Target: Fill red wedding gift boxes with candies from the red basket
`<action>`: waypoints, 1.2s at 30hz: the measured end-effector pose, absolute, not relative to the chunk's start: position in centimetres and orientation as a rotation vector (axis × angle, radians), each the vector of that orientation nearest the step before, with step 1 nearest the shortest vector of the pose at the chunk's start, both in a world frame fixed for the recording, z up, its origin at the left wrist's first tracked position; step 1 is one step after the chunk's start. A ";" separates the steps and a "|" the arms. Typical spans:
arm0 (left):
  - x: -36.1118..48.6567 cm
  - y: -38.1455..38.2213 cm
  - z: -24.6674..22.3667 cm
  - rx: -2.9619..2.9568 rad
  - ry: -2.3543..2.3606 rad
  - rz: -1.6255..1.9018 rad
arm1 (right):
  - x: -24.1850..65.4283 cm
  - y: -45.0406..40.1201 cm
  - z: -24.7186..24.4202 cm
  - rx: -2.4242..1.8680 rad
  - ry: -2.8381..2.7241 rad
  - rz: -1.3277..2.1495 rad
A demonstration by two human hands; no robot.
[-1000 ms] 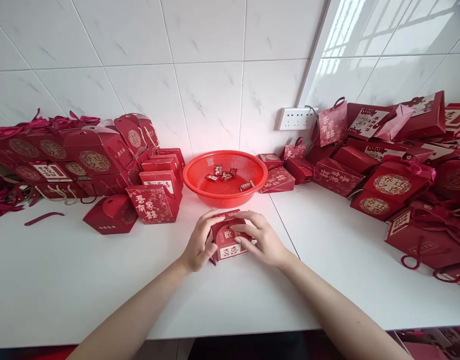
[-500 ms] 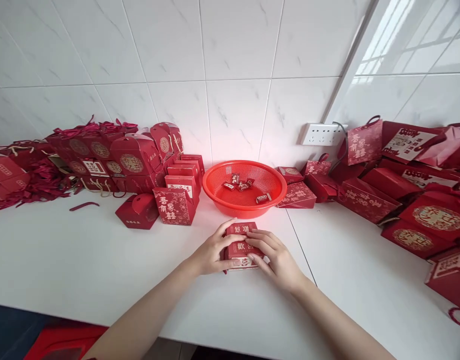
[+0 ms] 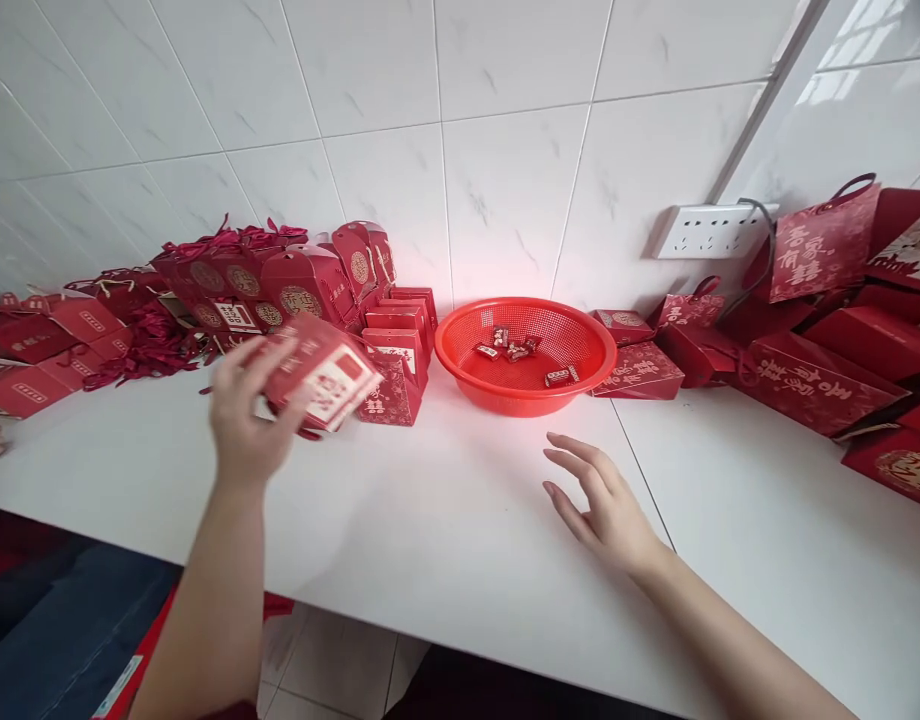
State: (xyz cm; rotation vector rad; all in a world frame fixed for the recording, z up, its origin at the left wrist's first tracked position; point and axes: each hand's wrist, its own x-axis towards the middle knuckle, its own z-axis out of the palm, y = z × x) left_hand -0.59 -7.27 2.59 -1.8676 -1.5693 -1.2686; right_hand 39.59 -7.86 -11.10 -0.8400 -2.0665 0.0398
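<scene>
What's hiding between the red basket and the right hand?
Nothing is hiding there. Between the red basket and the right hand is just a bare bit of white tabletop. The head view shows it.

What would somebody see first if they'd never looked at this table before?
Probably the bright red basket, in the middle near the tiled wall, with a few small wrapped pieces inside. Next, maybe the red box held up in the left hand, and the heap of red boxes at the right.
</scene>
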 end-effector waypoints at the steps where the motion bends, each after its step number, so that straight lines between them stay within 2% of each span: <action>1: -2.2 -7.0 3.3 -1.718 -1.619 -1.287 | 39.6 -7.9 -11.1 -0.845 -2.071 0.041; 7: -6.7 -3.6 4.0 -1.404 -2.029 -1.286 | 39.2 -8.1 -10.7 -0.828 -2.125 0.025; 15: -6.1 0.2 1.4 -1.405 -2.178 -1.123 | 39.0 -8.3 -10.8 -0.817 -2.157 0.046; 23: -5.4 0.4 -0.9 -1.415 -2.102 -0.974 | 38.9 -8.3 -10.6 -0.791 -2.187 0.046; 36: -7.2 0.4 -1.7 -1.614 -1.905 -1.130 | 38.8 -8.4 -10.7 -0.803 -2.215 0.069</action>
